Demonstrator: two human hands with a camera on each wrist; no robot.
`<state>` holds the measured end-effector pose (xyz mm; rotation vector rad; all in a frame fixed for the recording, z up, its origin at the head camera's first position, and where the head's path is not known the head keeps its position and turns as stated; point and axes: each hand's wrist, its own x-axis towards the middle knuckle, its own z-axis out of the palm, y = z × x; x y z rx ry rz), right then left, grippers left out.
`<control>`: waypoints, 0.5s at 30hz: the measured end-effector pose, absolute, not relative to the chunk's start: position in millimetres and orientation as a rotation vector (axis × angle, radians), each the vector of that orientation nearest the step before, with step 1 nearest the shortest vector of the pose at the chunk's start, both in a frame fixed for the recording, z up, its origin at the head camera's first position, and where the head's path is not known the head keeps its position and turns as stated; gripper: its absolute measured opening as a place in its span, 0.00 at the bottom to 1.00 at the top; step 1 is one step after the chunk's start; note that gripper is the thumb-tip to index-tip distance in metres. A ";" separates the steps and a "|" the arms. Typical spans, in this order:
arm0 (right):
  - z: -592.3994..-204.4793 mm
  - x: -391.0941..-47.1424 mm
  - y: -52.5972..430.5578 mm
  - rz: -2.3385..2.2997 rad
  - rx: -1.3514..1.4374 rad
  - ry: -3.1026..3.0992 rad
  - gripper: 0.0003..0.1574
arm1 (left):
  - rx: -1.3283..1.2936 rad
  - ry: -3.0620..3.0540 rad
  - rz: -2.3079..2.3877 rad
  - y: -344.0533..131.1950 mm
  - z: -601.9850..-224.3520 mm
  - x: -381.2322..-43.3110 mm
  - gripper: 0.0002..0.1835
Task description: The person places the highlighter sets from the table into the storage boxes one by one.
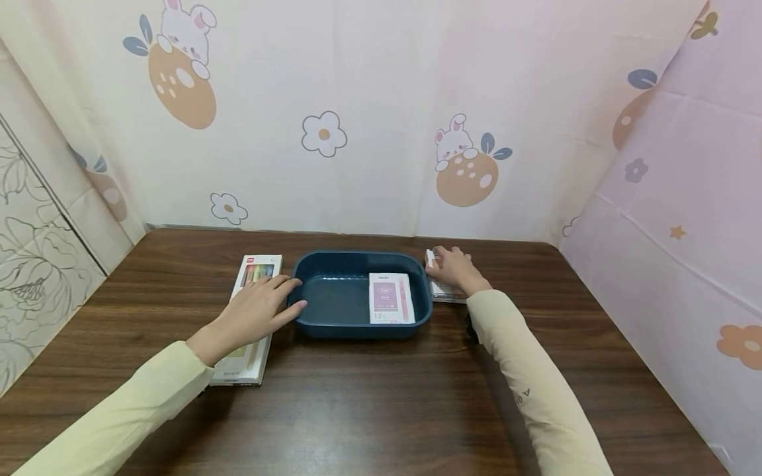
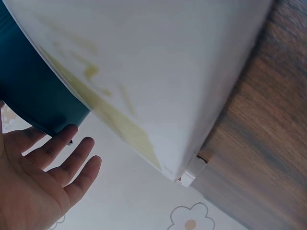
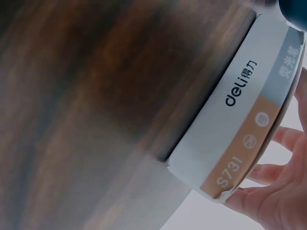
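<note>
My left hand (image 1: pixel 256 311) reaches over a long flat box (image 1: pixel 250 354) with coloured pens pictured on its top. Its spread fingertips are at the left rim of a dark blue plastic basin (image 1: pixel 333 330). Inside the basin, on the right side, lies a white and pink box (image 1: pixel 391 299) marked 12. My right hand (image 1: pixel 457 270) is over a white and orange highlighter box (image 1: pixel 448 294) just right of the basin. In the right wrist view, the fingers (image 3: pixel 268 173) extend along the upper edge of this box, whose end reads deli and S731.
Everything stands on a dark brown wooden table (image 1: pixel 381 403). A pale curtain (image 1: pixel 381 185) with rabbits and flowers hangs behind the table's far edge, and another printed cloth (image 1: pixel 684 277) runs along the right side.
</note>
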<state>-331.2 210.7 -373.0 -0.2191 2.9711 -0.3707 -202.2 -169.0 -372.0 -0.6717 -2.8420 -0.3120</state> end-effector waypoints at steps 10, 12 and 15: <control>-370.9 -332.1 211.2 -0.382 -0.172 2.992 0.40 | -0.669 -2.850 -0.311 -168.5 -372.6 -202.6 0.30; -369.5 -332.1 211.2 -0.381 -0.172 3.000 0.40 | -0.669 -2.850 -0.313 -168.5 -372.3 -202.6 0.30; -367.3 -331.7 211.4 -0.382 -0.175 3.010 0.39 | -0.672 -2.845 -0.314 -168.5 -372.2 -202.5 0.30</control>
